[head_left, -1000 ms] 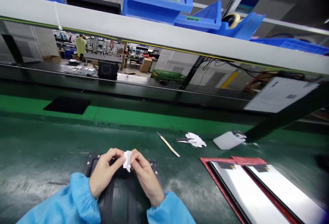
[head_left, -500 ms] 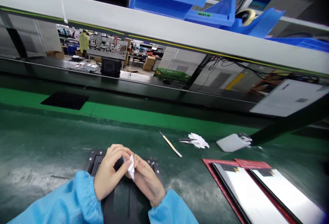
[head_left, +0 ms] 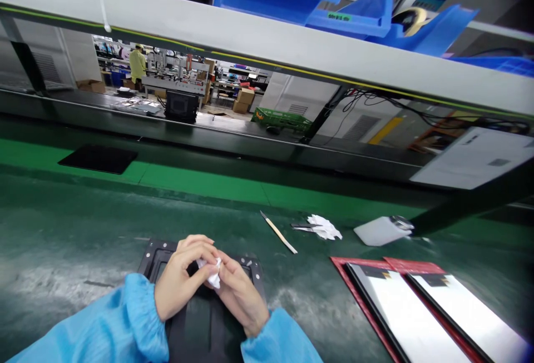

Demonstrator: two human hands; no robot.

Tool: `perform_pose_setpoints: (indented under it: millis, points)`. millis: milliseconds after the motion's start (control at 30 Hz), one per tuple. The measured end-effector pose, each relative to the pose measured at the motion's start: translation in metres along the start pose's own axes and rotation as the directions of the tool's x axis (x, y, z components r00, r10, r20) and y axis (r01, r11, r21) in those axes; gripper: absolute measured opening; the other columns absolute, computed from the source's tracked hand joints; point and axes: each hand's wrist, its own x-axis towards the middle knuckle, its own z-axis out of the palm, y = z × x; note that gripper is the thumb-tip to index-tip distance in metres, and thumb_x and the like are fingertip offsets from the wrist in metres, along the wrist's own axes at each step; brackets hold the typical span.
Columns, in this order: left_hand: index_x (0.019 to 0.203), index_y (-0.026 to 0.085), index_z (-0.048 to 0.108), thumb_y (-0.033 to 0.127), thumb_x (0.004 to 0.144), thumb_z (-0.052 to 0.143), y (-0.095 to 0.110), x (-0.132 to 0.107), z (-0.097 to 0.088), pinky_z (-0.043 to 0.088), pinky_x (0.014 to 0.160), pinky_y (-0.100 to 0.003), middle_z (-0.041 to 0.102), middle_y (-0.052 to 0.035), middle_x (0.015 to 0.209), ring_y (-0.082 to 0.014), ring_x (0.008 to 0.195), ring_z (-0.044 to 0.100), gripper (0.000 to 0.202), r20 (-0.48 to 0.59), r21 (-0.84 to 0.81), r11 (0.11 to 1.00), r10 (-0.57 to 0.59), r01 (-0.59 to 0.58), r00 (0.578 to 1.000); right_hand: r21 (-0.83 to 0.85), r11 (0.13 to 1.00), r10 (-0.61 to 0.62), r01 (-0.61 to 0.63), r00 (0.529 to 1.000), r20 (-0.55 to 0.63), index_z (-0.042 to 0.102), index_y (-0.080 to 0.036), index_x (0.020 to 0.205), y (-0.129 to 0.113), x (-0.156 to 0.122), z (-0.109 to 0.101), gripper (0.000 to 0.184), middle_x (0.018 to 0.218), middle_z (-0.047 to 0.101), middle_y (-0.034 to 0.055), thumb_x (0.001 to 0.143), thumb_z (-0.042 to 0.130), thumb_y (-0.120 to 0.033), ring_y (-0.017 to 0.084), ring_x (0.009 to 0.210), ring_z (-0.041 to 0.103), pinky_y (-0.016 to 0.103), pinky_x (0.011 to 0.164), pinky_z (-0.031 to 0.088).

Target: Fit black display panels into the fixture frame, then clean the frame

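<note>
Wad of white material is sitting between your fingertips, your left hand and your right hand both pinching it over the black panel. Rightward, a light-handled knife is lying on the green table.

The left hand has closed in against the right hand, now curling over the crumpled white tissue.

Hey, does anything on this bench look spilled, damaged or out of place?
Nothing looks plainly spilled or damaged. Only the crumpled white wad on the green bench, right of the pale-handled tool, seems slightly untidy, with its uneven, scrunched shape.
</note>
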Motion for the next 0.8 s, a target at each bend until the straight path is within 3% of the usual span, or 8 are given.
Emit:
perform_pose_setpoints:
  millis: [300,433,567,700,800]
  points:
    - [0.085,0.019,0.059,0.032,0.092,0.056,-0.0069,0.0038,0.0044,0.039,0.09,-0.035,0.06,-0.0058,0.097,-0.0211,0.097,0.053,0.015,0.01,-0.087,0.992,-0.093,0.094,0.996,-0.05,0.999,-0.009,0.007,0.999,-0.035,0.067,-0.016,0.097,-0.001,0.0009,0.0038,0.032,0.081,0.051,0.0024,0.078,0.082,-0.038,0.014,0.071,0.042,0.024,0.068,0.034]
    - [0.089,0.02,0.062,0.036,0.092,0.057,-0.0063,0.0036,0.0,0.039,0.094,-0.035,0.062,-0.0065,0.101,-0.022,0.104,0.053,0.017,0.072,-0.153,0.986,-0.057,0.067,0.996,-0.061,0.998,-0.008,0.007,1.0,-0.025,0.067,-0.016,0.101,-0.0034,-0.0008,0.0049,0.037,0.084,0.051,0.0032,0.077,0.082,-0.04,0.014,0.071,0.041,0.024,0.067,0.033]
    - [0.083,0.02,0.063,0.036,0.088,0.063,-0.0065,0.004,-0.0005,0.036,0.097,-0.036,0.063,-0.0052,0.095,-0.0233,0.109,0.051,0.017,0.064,-0.166,0.985,-0.034,0.044,0.997,-0.062,0.998,-0.013,0.012,1.0,-0.019,0.067,-0.016,0.102,-0.0028,-0.0012,0.0042,0.038,0.087,0.052,0.004,0.078,0.081,-0.043,0.016,0.076,0.043,0.025,0.069,0.035]
    - [0.081,0.019,0.06,0.035,0.089,0.061,-0.006,0.0039,0.004,0.036,0.093,-0.035,0.062,-0.0055,0.095,-0.0223,0.102,0.052,0.017,0.039,-0.175,0.982,-0.069,0.075,0.997,-0.085,0.996,-0.036,0.034,0.999,-0.026,0.066,-0.017,0.103,-0.0009,-0.002,0.0043,0.038,0.093,0.053,0.0059,0.08,0.079,-0.043,0.018,0.083,0.046,0.027,0.077,0.035]
    - [0.083,0.019,0.06,0.033,0.089,0.06,-0.0072,0.0041,0.0054,0.036,0.093,-0.035,0.059,-0.0057,0.097,-0.0214,0.1,0.051,0.015,0.035,-0.209,0.969,-0.128,0.133,0.991,-0.114,0.993,-0.032,0.027,0.999,-0.04,0.065,-0.017,0.102,-0.0009,-0.0024,0.0069,0.038,0.088,0.052,0.0042,0.08,0.079,-0.044,0.016,0.077,0.044,0.025,0.071,0.034]
